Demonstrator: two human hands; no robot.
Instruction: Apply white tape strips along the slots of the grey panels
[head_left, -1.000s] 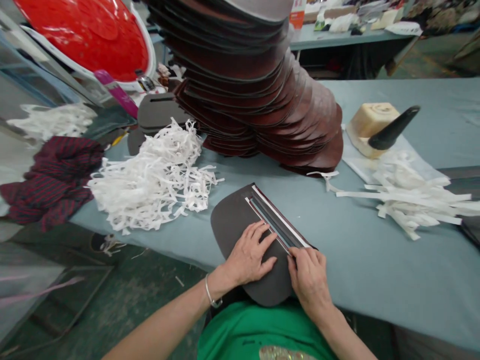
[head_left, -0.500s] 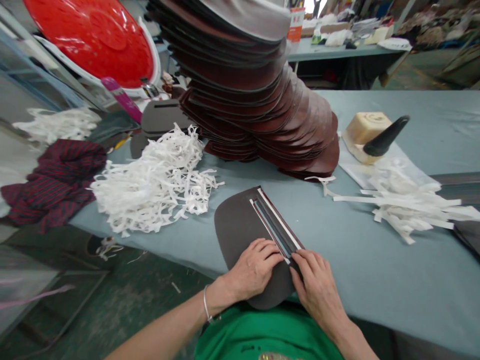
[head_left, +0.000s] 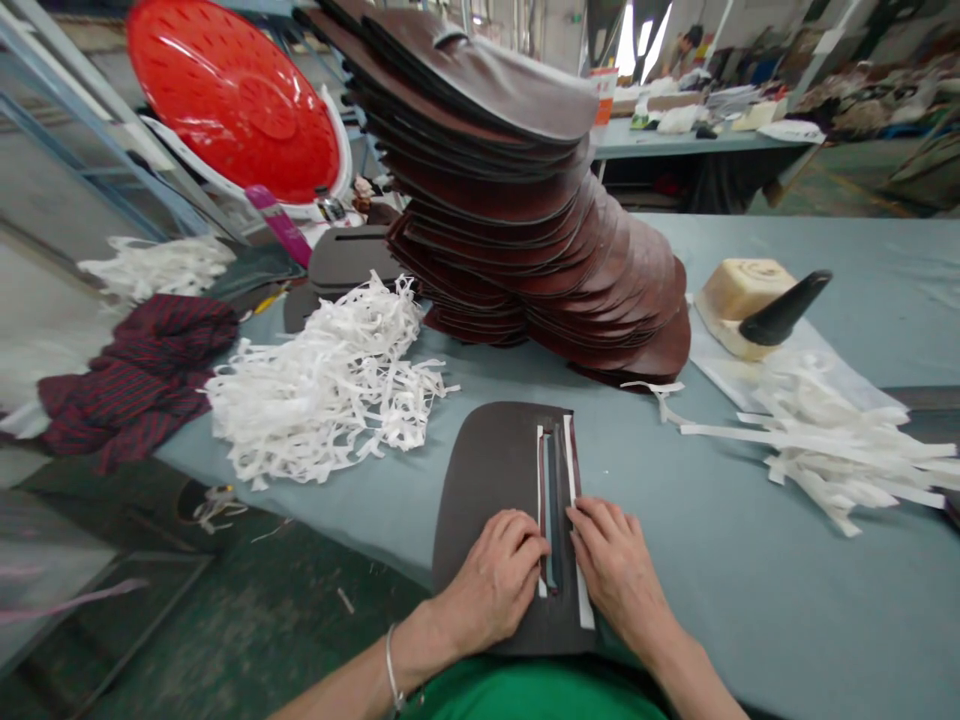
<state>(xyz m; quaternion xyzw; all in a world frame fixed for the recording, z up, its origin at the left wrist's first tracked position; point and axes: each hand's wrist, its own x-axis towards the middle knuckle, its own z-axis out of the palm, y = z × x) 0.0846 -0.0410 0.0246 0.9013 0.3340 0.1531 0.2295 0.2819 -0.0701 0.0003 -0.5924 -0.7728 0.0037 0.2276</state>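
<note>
Left hand (head_left: 495,572) and right hand (head_left: 613,572) flat on dark leather panel (head_left: 487,490), both released, fingers loose, nothing clenched, one either side of slot edged with white strips (head_left: 571,500). Panel lying on blue-grey table (head_left: 750,570), near front edge, below leaning stack of brown leather panels (head_left: 525,225). Heap of white scraps (head_left: 322,390) just left of panel; second heap of white scraps (head_left: 832,450) farther right.

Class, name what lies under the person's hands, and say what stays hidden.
The left hand and right hand rest on a dark slotted panel edged by white strips; the panel beneath the palms is hidden.
</note>
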